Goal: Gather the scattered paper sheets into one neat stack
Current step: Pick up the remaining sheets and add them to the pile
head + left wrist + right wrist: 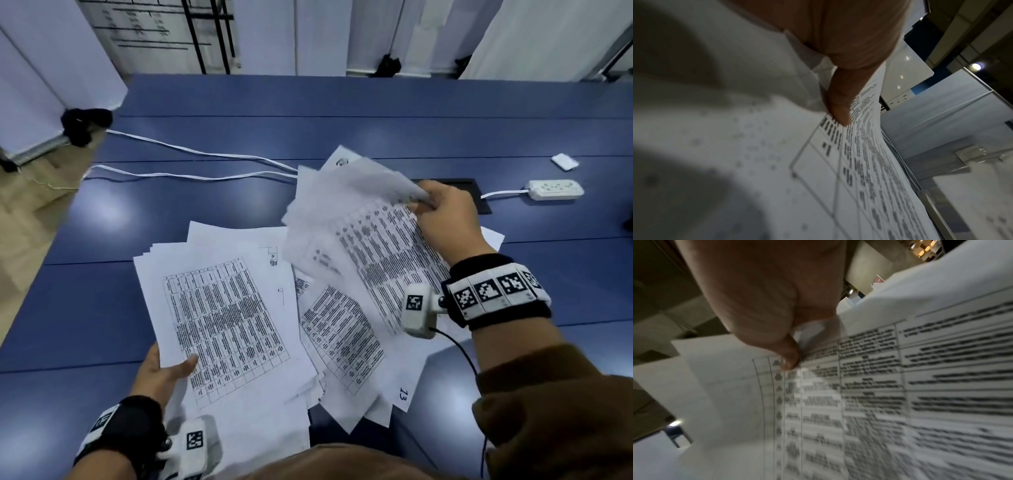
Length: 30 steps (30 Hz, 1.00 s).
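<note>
Printed white paper sheets [236, 329]: our left hand [161, 370] pinches the near stack steady, right hand [445, 219] pinches far loose sheets [349, 205] for merging.

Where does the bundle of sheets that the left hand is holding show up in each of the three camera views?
Head: the left hand's bundle lies lower left of centre, the left hand pinching its near corner.
Left wrist: it fills the left and middle of the picture, under the thumb.
Right wrist: cannot tell; the sheets there are the right hand's.
Shared landmark: the printed table grid.
</note>
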{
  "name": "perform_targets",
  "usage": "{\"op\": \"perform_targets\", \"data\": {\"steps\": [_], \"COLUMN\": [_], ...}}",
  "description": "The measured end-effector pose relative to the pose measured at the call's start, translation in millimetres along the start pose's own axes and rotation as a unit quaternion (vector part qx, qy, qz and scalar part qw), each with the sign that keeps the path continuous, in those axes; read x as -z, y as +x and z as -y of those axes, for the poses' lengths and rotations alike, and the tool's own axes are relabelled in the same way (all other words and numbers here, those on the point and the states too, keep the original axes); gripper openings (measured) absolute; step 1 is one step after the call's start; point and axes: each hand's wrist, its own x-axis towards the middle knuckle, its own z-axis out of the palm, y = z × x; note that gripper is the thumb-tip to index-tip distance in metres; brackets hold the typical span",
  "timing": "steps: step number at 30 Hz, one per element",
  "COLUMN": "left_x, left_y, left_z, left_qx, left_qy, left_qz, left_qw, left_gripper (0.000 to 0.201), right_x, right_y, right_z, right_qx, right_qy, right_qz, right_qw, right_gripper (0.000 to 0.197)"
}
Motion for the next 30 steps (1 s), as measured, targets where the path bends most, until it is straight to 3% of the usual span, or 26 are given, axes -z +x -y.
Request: {"op": "perform_targets", "data": {"steps": [4,6,8,11,15,18,21,24,27,28,30], "left_x": [-6.7,-7.6,-10.6,-16.7,-16.5,-12.8,-13.9,-15.6,-16.9,-17.5,-14.1], "left_y": [-8.7,-10.8,-14.2,-20.9,-11.3,-11.0,-15.0,-18.9,-20.7,-21.1,-16.0], "left_z": [-6.5,-8.4,-10.2,-11.1,-0.5,-0.4,-4.9,-9.9,-9.8,-7.6,-1.8], "left_qx": [-0.013,-0.008,-0.006,0.007,0.031,0.036,0.032,0.01,0.008,-0.006,-0.024], "left_qy": [0.0,-0.017,-0.032,-0.049,-0.046,-0.039,-0.061,-0.081,-0.102,-0.086,-0.049], "left_qz": [-0.002,0.002,0.0,0.011,0.027,0.042,0.053,0.07,0.101,0.101,0.107], "left_qw": [1.0,1.0,0.999,0.999,0.998,0.998,0.996,0.994,0.99,0.991,0.993], "left_gripper": [0.06,0.059,0.057,0.061,0.066,0.066,0.065,0.088,0.066,0.067,0.098], "right_x": [20.5,36.2,50.6,62.4,24.4,-37.6,-99.3,-143.6,-175.2,-183.9,-196.4], "right_y": [-7.5,-10.4,-11.3,-14.0,-18.7,-39.4,-76.0,-109.1,-133.0,-138.6,-144.8], "right_z": [25.0,41.3,57.3,80.3,79.9,68.7,59.2,52.5,49.3,48.4,47.5], "right_qx": [0.055,0.1,0.137,0.124,0.045,-0.06,-0.094,-0.124,-0.172,-0.175,-0.153], "right_qy": [0.033,0.057,0.085,0.133,0.105,0.096,0.085,0.087,0.107,0.102,0.057], "right_qz": [-0.128,-0.201,-0.263,-0.274,-0.168,-0.042,0.083,0.172,0.238,0.249,0.27], "right_qw": [0.99,0.973,0.951,0.944,0.979,0.993,0.988,0.973,0.95,0.947,0.949], "right_gripper": [0.029,0.036,0.03,0.032,0.013,0.019,0.022,0.025,0.043,0.049,0.063]}}
